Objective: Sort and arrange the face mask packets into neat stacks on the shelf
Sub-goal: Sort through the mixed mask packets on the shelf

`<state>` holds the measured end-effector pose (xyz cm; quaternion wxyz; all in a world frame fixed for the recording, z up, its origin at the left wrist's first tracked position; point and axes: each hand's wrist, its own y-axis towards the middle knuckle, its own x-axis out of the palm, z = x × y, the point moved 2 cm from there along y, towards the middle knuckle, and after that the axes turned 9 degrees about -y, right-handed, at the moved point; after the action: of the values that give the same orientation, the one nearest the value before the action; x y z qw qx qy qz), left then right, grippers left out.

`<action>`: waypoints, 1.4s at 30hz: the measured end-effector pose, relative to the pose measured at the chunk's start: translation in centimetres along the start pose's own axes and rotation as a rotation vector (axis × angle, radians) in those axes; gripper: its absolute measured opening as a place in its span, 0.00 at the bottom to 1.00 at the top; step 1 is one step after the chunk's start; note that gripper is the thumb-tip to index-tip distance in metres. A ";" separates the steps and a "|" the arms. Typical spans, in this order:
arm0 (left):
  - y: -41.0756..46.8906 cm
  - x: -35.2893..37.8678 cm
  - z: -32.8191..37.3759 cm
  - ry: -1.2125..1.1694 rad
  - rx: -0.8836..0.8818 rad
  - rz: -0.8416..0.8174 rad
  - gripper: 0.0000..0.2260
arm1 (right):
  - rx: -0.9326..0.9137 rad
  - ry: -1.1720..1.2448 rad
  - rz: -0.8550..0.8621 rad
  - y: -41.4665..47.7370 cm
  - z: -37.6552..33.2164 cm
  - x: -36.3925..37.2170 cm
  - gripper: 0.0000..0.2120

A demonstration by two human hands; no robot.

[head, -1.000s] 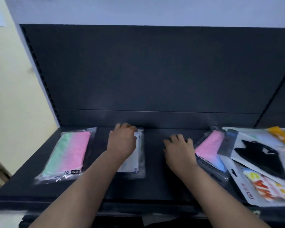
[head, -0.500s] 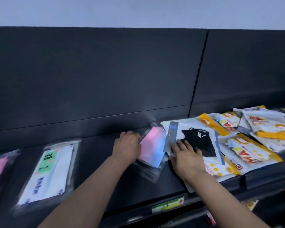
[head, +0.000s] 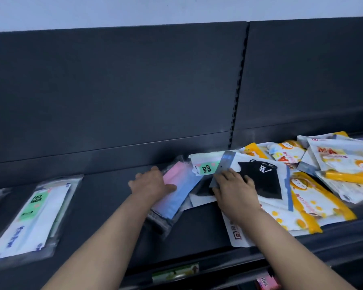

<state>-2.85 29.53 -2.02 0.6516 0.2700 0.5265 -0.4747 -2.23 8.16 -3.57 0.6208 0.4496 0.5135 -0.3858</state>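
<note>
Pink and blue plastic shows under our left hand (head: 150, 183), which lies flat and open on the pink-and-blue packet (head: 177, 193), the fingers spread and gripping nothing. This packet rests tilted on the dark shelf (head: 105, 197), at the left edge of the unsorted pile (head: 314, 178).

In the head view, the only one we have, our right hand (head: 234, 188) presses on the black mask packet (head: 260, 178). Its fingers touch the grey header strip, but we cannot tell if they pinch it or only push. Under this packet a green-label packet (head: 205, 167) looks out, partly covered. Far to the left a sorted packet (head: 33, 218) with the same green label lies alone on the shelf, well apart from the pile.

We judge that the step in hand is to separate one packet from the pile. The next move calls for sliding the pink-and-blue packet free to the left while the right hand holds the others down. The foil is slippery, so neighbours may follow.
</note>
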 end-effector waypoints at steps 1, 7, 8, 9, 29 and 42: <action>0.0 -0.2 -0.2 0.004 -0.031 0.015 0.30 | -0.020 0.000 0.010 0.2 0.2 0.0 0.19; -0.8 -1.8 -2.2 -0.136 -0.133 0.094 0.21 | -0.129 0.011 0.009 1.8 1.0 -0.1 0.19; -1.1 -2.0 -2.6 -0.155 -0.145 0.102 0.22 | -0.153 0.017 0.006 2.0 0.9 -0.1 0.19; -1.4 -2.1 -3.0 -0.174 -0.163 0.107 0.23 | -0.176 0.026 0.008 2.2 0.7 -0.1 0.19; -3.0 -5.8 2.0 -0.770 -0.068 0.507 0.16 | -0.182 0.227 -0.173 0.8 4.7 -1.0 0.14; -2.7 2.2 15.7 -1.071 0.067 0.009 0.15 | 0.188 0.123 0.076 -0.8 17.2 -2.0 0.18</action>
<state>1.43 14.28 0.98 0.8220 0.0129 0.1035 -0.5598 1.68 -8.49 -0.53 0.5575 0.5478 0.4946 -0.3801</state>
